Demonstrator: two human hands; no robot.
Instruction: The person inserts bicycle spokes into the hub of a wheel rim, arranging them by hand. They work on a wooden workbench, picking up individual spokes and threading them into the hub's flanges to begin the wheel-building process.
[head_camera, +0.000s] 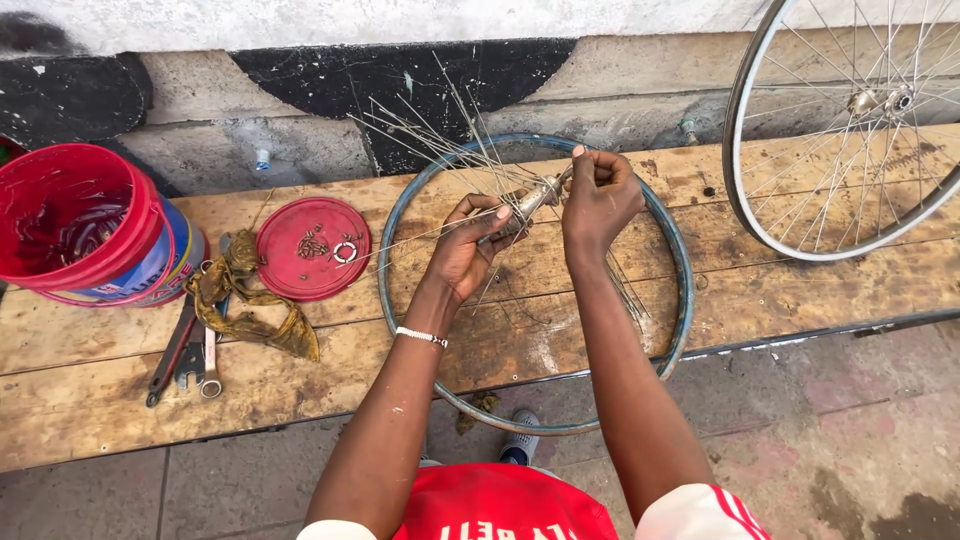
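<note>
Hub and loose spokes held over the blue rim.
I see the wheel hub (533, 198) above the blue rim (680, 290) on the wooden surface (100, 400); left hand (468, 245) closed around the hub, right hand (598, 195) pinching a spoke (455, 125) at its flange. Red lid (290, 275), rag (245, 300), wrenches (185, 355), red bucket (75, 220) left; spoked wheel (745, 150) right.
</note>
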